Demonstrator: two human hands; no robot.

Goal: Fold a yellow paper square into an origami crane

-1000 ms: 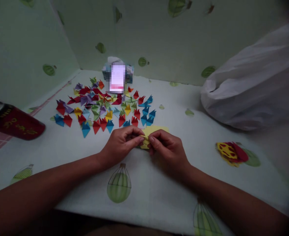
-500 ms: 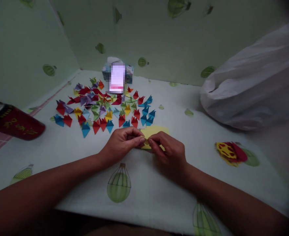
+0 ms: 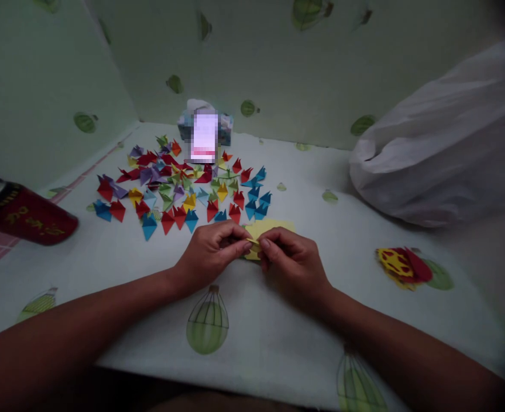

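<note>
Desk and wall: dim light falls on a pale desk [image 3: 261, 349] printed with green balloons, and a wall [image 3: 286, 74] behind it bears the same pattern.
Yellow strip: the small folded yellow strip [image 3: 253, 241] is between the two hands, seen against the near part of the yellow sheet [image 3: 274, 225]; its height above the sheet is hard to judge.
Strip's long axis: roughly crosswise, from one hand's fingertips toward the other's; neither hand is clearly nearer.
Left hand: the left hand [image 3: 218, 249] pinches the strip's left end between thumb and forefinger, other fingers curled.
Right hand: the right hand [image 3: 294, 260] is closed in a matching pinch and appears to grip the strip's opposite end.
Paper birds: many-coloured paper birds [image 3: 189, 201] spread beyond the yellow sheet and to its left.
Phone and tissue box: a lit phone [image 3: 205, 134] stands before a tissue box [image 3: 227, 134], past the sheet, behind most of the birds.
Cut-outs: a red disc [image 3: 419, 266] and yellow cut-outs [image 3: 394, 262] lie together, right of the sheet.
Can and bag: a red can [image 3: 29, 217] is well left of the sheet, a white bag [image 3: 445, 154] well right.
Hard to see: the strip's ends and the curled fingertips are hidden, the phone screen is pixelated, and the frame cuts off can and bag.
</note>
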